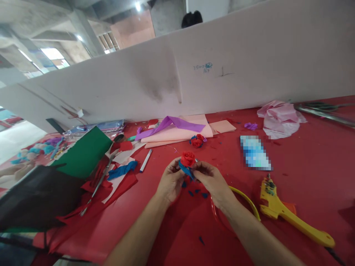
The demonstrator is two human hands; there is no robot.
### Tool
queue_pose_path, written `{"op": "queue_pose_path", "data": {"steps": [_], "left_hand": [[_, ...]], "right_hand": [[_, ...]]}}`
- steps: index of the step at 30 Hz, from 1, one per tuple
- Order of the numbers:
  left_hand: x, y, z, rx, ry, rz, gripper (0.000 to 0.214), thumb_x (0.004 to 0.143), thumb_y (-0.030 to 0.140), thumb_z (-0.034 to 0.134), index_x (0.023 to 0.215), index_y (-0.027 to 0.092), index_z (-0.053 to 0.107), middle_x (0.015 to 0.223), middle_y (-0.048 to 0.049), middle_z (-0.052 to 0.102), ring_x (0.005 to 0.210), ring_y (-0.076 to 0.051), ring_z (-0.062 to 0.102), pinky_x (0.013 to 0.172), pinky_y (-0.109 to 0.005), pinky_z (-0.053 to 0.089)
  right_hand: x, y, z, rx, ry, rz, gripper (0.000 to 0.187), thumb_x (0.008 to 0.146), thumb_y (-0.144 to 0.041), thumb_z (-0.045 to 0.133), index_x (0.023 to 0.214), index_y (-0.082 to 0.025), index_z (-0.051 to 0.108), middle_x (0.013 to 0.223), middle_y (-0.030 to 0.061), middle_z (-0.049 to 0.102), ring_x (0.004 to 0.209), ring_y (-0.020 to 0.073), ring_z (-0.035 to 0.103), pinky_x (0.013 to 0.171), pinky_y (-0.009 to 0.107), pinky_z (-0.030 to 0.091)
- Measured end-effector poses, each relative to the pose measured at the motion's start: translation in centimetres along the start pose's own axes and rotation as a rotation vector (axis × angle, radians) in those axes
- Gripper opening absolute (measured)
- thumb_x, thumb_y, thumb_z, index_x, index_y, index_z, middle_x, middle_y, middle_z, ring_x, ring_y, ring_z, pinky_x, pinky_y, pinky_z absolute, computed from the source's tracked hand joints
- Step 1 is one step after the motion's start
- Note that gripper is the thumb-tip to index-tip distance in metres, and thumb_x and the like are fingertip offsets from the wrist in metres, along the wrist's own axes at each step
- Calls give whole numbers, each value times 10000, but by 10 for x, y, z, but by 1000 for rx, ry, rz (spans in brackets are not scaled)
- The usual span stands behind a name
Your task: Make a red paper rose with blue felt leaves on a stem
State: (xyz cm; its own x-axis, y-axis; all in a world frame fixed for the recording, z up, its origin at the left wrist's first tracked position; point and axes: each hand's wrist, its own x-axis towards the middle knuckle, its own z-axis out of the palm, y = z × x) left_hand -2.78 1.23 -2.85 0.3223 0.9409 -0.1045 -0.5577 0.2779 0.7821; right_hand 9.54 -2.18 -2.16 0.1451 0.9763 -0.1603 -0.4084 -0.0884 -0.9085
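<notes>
A red crepe-paper flower [188, 159] is held upright between both hands over the table. My left hand [172, 181] is closed around its base from the left. From the right, my right hand [210, 179] pinches the blue paper strip [185, 170] that runs around the flower's lower part. Small blue paper scraps [204, 195] lie on the table below the hands. Beyond them rests a bunch of red flowers with blue edges [197, 140]. Under my right forearm is a yellow headband-like hoop [245, 197], partly hidden.
A yellow glue gun [294, 218] lies at right, below a blurred-out rectangle [255, 152]. Scissors [98, 184] rest on red paper at left, near blue crepe paper [122, 170] and a white marker [146, 160]. Purple [177, 123] and pink paper [280, 116] lie before the white partition [133, 81].
</notes>
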Motion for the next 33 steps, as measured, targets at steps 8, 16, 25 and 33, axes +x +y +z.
{"op": "queue_pose_path", "data": {"steps": [8,16,25,33], "left_hand": [[-1,-1,-4,115,-10,31,427,611,115,762,1015,213,666,795,8,673,704,-98,604,694,-220,472],[-3,9,-5,539,8,73,205,614,80,649,800,165,632,721,1,650,645,-123,596,590,-219,453],[-95,60,-73,957,385,124,314,681,239,680,986,186,627,897,-63,722,897,-244,671,806,-360,506],[-145,62,-69,439,515,256,344,761,489,628,748,152,695,703,-69,707,679,-200,658,646,-302,526]], "right_hand": [[-3,1,-3,-9,11,-111,269,612,-212,733,877,-253,706,841,-10,696,820,181,587,789,315,439],[-2,2,-2,110,50,-135,193,639,-248,792,823,-246,734,850,-13,723,832,167,630,856,325,458],[14,-33,17,-275,-36,-198,160,666,-319,733,804,-243,705,738,-22,687,658,133,601,703,290,465],[53,19,86,-956,-251,-195,278,523,-183,766,395,-219,521,458,0,542,743,258,633,674,332,359]]}}
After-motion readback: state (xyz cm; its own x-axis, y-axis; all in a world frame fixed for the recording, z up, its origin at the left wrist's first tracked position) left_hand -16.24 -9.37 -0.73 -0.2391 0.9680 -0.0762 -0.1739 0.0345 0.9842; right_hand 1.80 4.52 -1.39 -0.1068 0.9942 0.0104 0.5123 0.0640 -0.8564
